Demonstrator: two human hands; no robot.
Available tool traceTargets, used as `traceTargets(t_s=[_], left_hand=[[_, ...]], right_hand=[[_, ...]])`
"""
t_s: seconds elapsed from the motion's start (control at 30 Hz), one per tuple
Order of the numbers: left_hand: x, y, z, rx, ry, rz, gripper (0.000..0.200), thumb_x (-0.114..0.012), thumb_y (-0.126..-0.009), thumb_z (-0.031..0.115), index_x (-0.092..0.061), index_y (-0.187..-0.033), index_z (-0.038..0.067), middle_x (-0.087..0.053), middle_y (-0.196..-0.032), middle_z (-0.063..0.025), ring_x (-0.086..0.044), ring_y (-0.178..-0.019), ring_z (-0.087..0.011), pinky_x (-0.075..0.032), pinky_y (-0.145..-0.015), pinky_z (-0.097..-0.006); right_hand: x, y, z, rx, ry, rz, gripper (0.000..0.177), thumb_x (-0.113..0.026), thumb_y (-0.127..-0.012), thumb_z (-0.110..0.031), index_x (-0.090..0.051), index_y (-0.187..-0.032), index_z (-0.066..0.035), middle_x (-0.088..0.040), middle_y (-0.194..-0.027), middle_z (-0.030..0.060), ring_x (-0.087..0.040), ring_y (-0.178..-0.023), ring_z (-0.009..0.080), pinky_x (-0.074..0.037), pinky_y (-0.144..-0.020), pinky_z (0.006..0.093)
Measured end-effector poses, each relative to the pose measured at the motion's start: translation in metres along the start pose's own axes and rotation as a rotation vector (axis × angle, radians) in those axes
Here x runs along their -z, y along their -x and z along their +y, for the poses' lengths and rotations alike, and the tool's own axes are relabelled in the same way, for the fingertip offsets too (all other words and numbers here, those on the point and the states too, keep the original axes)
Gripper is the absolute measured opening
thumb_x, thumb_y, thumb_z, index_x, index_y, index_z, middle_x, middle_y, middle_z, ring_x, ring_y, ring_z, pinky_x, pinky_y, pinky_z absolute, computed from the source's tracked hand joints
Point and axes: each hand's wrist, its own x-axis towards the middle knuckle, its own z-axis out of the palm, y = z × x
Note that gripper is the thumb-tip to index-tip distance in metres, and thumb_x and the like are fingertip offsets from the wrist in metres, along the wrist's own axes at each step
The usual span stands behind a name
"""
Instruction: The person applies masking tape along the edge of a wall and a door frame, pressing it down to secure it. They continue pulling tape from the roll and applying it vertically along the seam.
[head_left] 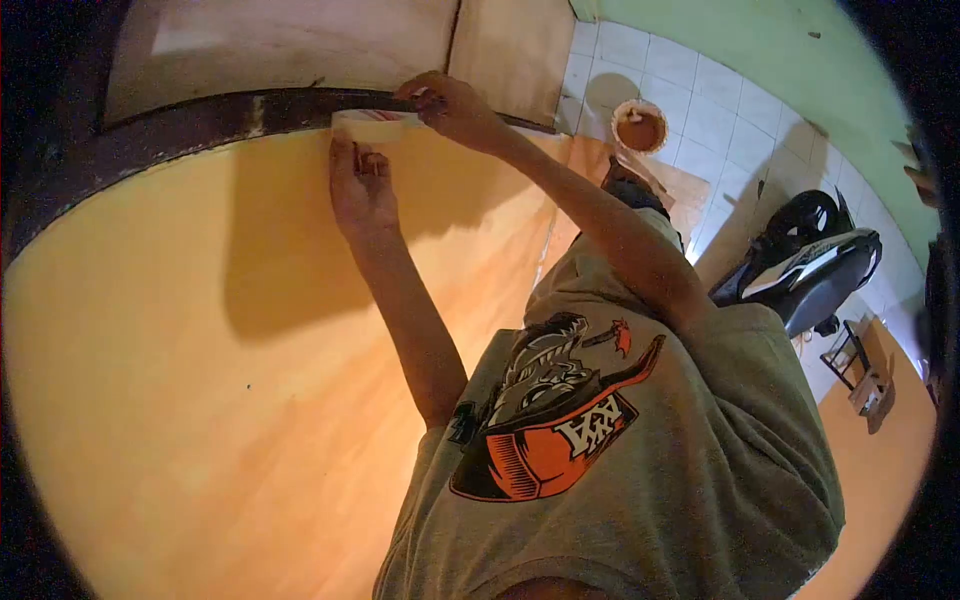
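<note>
Near the top of the head view, my left hand [362,190] reaches up along the orange wall [300,400]. Its raised fingers hold a small pale container [368,128] from below, against the dark wooden frame. A red-and-white detail shows near the container's upper edge. My right hand [447,108] is closed just to the right of the container, at the frame's edge. A thin dark thing seems to stick out from its fingers over the container, but it is too dim to name.
A wooden panel [280,45] lies above the dark frame [190,128]. On the white floor tiles [700,110] sits a round brown-centred object [640,127]. A motorbike [805,270] stands at the right, with a small dark-framed item [850,360] beside it.
</note>
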Motion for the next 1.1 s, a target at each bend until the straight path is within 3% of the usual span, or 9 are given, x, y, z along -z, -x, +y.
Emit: traceTargets(t_s=[0.1,0.3,0.47,0.53,0.6,0.67,0.9,1.0,1.1], left_hand=[[0.001,-0.001,-0.012,-0.102,-0.114,0.069,0.012,-0.065,-0.097,0.009,-0.062,-0.108,0.006,-0.064,-0.096,-0.0037,-0.059,-0.083,-0.0109,-0.05,-0.065,-0.0236],[-0.019,0.014,-0.04,-0.298,-0.333,0.221,0.017,-0.059,-0.099,0.019,-0.059,-0.115,0.014,-0.063,-0.095,0.0015,-0.057,-0.087,-0.0115,-0.048,-0.074,-0.0288],[0.042,0.01,-0.118,-0.21,0.044,0.424,0.029,-0.055,-0.103,0.03,-0.059,-0.124,0.011,-0.063,-0.114,-0.0012,-0.055,-0.108,-0.0176,-0.045,-0.088,-0.0314],[0.056,-0.008,-0.129,0.013,0.136,0.243,0.035,-0.053,-0.103,0.028,-0.057,-0.131,0.008,-0.062,-0.117,-0.0053,-0.055,-0.11,-0.0213,-0.046,-0.095,-0.0339],[0.058,-0.024,-0.123,-0.001,0.216,0.191,0.039,-0.052,-0.103,0.026,-0.055,-0.135,0.004,-0.06,-0.124,-0.0086,-0.055,-0.113,-0.0236,-0.046,-0.101,-0.0367],[0.053,-0.033,-0.104,-0.061,0.243,0.022,0.038,-0.053,-0.102,0.023,-0.055,-0.134,0.002,-0.058,-0.129,-0.01,-0.055,-0.117,-0.0243,-0.045,-0.103,-0.0377],[0.031,-0.015,-0.05,-0.09,0.262,0.046,0.037,-0.054,-0.101,0.02,-0.055,-0.13,-0.002,-0.059,-0.124,-0.0123,-0.056,-0.114,-0.0251,-0.047,-0.101,-0.0365],[0.037,-0.014,-0.051,-0.142,0.126,-0.071,0.036,-0.055,-0.1,0.015,-0.053,-0.129,-0.005,-0.06,-0.121,-0.0133,-0.057,-0.112,-0.0261,-0.049,-0.099,-0.0369],[0.04,-0.014,-0.055,-0.429,-0.553,-0.033,0.037,-0.053,-0.097,0.006,-0.051,-0.13,-0.01,-0.059,-0.125,-0.016,-0.057,-0.113,-0.0271,-0.05,-0.099,-0.0375]], right_hand=[[0.007,0.002,-0.023,0.282,-0.165,-0.187,0.032,-0.065,-0.093,-0.008,-0.063,-0.125,-0.003,-0.069,-0.11,0.0124,-0.064,-0.101,0.0223,-0.051,-0.092,0.0351],[0.0,-0.026,-0.037,0.346,0.371,-0.25,0.045,-0.075,-0.089,-0.017,-0.063,-0.128,-0.001,-0.071,-0.107,0.0116,-0.066,-0.103,0.0237,-0.053,-0.094,0.0369],[0.013,-0.035,-0.042,0.095,0.228,-0.457,0.03,-0.074,-0.088,-0.01,-0.065,-0.114,0.002,-0.07,-0.105,0.0107,-0.065,-0.104,0.0184,-0.053,-0.092,0.0344],[0.012,-0.04,-0.05,0.1,0.249,-0.502,0.028,-0.073,-0.087,-0.008,-0.065,-0.112,0.002,-0.071,-0.104,0.0096,-0.065,-0.104,0.0175,-0.053,-0.092,0.0335],[0.009,-0.043,-0.055,0.102,0.27,-0.548,0.026,-0.073,-0.087,-0.006,-0.064,-0.11,0.001,-0.071,-0.104,0.0086,-0.064,-0.104,0.0167,-0.052,-0.092,0.0325],[0.005,-0.049,-0.06,-0.127,0.131,-0.603,0.032,-0.074,-0.084,-0.006,-0.065,-0.113,0.001,-0.07,-0.103,0.0076,-0.064,-0.103,0.0161,-0.049,-0.093,0.0306],[-0.002,-0.056,-0.09,-0.134,-0.009,-0.586,0.041,-0.074,-0.078,-0.005,-0.065,-0.116,0.004,-0.069,-0.102,0.0057,-0.062,-0.097,0.0147,-0.047,-0.092,0.0293],[-0.005,-0.058,-0.092,-0.11,-0.008,-0.592,0.039,-0.073,-0.077,-0.003,-0.066,-0.115,0.004,-0.069,-0.101,0.0048,-0.062,-0.095,0.0144,-0.048,-0.09,0.0294],[-0.009,-0.056,-0.098,-0.116,-0.059,-0.565,0.038,-0.073,-0.077,-0.004,-0.066,-0.113,0.003,-0.068,-0.099,0.0047,-0.062,-0.093,0.0143,-0.048,-0.09,0.0295]])
